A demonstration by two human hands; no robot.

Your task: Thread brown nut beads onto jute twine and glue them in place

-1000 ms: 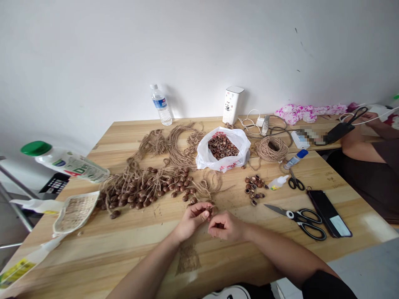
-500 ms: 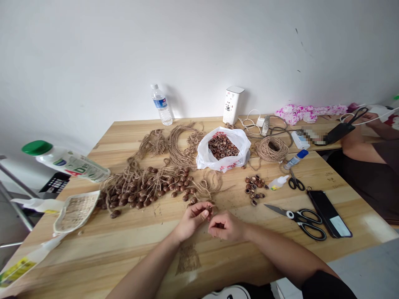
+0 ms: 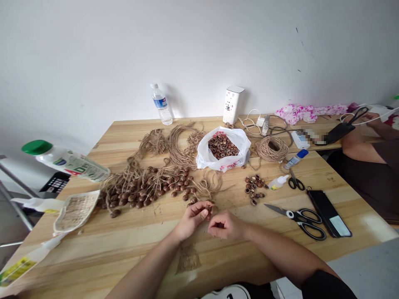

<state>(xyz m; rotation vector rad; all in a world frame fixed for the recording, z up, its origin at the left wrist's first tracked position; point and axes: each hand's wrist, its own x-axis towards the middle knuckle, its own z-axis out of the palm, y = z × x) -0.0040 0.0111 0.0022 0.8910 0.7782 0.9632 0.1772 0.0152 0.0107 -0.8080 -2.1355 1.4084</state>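
- Brown nut (image 3: 210, 209): over the table (image 3: 109, 245), pinched between the left hand's (image 3: 193, 216) thumb and fingers.
- Right hand (image 3: 227, 225): curled, just beside (whether it grips anything, I cannot tell).
- Bare wood separates it from the large scissors (image 3: 290, 214); the table's right edge runs beyond the phone (image 3: 327, 211).

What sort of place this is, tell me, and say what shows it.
Likely a small craft workspace: the wooden table bears a coil of twine, large scissors and a heap of brown nut-like pieces among cords.
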